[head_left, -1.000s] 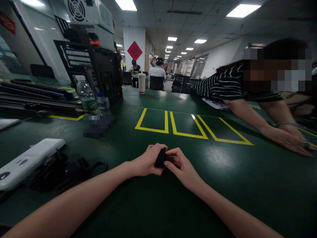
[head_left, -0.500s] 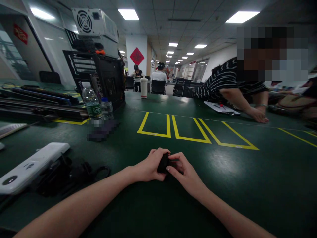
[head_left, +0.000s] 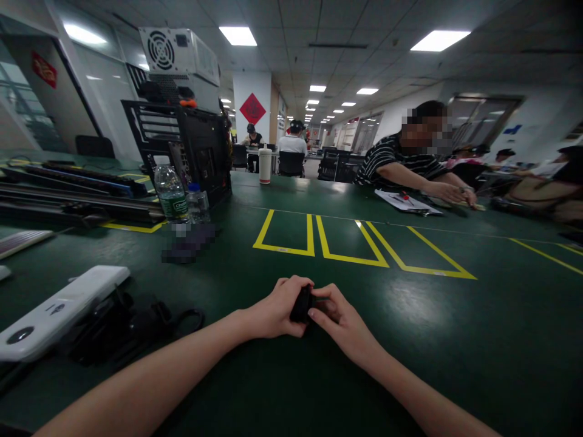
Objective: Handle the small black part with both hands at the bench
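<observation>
Low over the green tabletop [head_left: 255,370], a small black object [head_left: 300,305] sits between my hands; its kind cannot be made out. My left hand [head_left: 279,309] is closed round it, thumb below and fingers over the top. From the other side, my right hand [head_left: 337,312] pinches at its edge with thumb and fingertips; whatever small part those fingertips grip is hidden. To the left of my left forearm lie black straps or cables [head_left: 132,325] beside a long white device [head_left: 68,309].
Yellow tape outlines [head_left: 296,249] mark the table ahead. A water bottle [head_left: 172,197], a smaller blue-capped bottle [head_left: 198,203] and a black computer case [head_left: 200,145] stand at left. A white cup [head_left: 265,164] is farther back. Across the table, a person in stripes leans near a clipboard [head_left: 407,202].
My hands keep nearly the same grip on the black object. The person across the table has drawn back from the table, and the view has tilted slightly upward.
</observation>
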A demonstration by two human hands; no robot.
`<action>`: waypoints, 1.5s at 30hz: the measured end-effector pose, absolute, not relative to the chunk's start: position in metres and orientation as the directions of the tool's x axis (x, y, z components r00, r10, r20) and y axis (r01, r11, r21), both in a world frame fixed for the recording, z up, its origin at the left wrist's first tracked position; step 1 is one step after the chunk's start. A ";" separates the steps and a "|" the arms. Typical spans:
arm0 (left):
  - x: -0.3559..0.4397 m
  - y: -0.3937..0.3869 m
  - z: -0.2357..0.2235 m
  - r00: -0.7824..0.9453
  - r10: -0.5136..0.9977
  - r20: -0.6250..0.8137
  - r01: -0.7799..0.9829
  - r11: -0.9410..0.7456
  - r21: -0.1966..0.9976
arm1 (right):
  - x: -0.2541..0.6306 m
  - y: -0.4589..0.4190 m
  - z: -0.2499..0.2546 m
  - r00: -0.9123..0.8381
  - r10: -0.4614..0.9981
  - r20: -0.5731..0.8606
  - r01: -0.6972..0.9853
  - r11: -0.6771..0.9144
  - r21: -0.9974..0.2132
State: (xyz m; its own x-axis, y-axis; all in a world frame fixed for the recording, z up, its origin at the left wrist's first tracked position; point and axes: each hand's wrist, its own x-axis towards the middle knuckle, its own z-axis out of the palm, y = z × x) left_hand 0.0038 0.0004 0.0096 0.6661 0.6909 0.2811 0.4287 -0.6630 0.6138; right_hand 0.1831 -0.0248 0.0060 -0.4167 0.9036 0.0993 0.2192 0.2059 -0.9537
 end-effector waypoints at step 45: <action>0.005 -0.005 0.025 0.672 0.723 0.161 0.463 -0.579 0.671 | 0.183 -0.031 0.007 -0.392 0.906 0.159 0.199 0.252 -0.947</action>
